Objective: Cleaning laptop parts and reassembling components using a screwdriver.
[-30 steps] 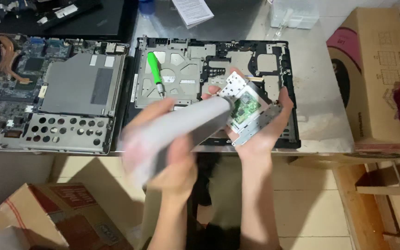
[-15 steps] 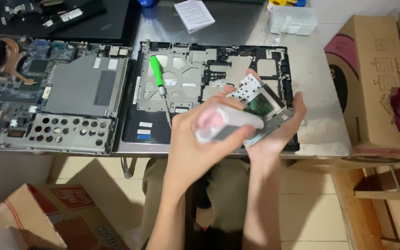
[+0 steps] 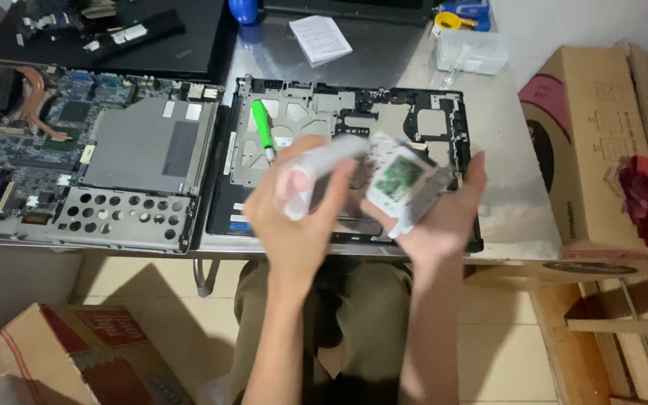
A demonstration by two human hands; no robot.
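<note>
Both hands are closed on something: my left hand (image 3: 301, 225) has its grip around a pale, blurred, tube-like object (image 3: 324, 169), pinkish at the near end, and my right hand (image 3: 444, 214) cups a small metal bracket with a green circuit board (image 3: 403, 180) on its upper face. The two are held together just above the near edge of the opened black laptop base (image 3: 354, 142), which lies on the grey metal surface (image 3: 504, 135) toward its right side. The pale object is too smeared to say what it is.

A green-handled screwdriver (image 3: 263, 129) lies on the bare metal plate inside the base, near its far left corner, apart from both hands. Left of the base sits a second stripped chassis with an exposed motherboard (image 3: 69, 127) and a perforated metal bay. A folded paper leaflet (image 3: 322, 37) lies near the far edge, and a clear plastic box (image 3: 470, 51) at the far right corner. A cardboard box (image 3: 609, 150) stands off the right edge.

By my judgement I am working the pale object against the board piece, wiping or brushing it. The next move calls for a steady right-hand hold by the bracket edges, keeping the board face up.
</note>
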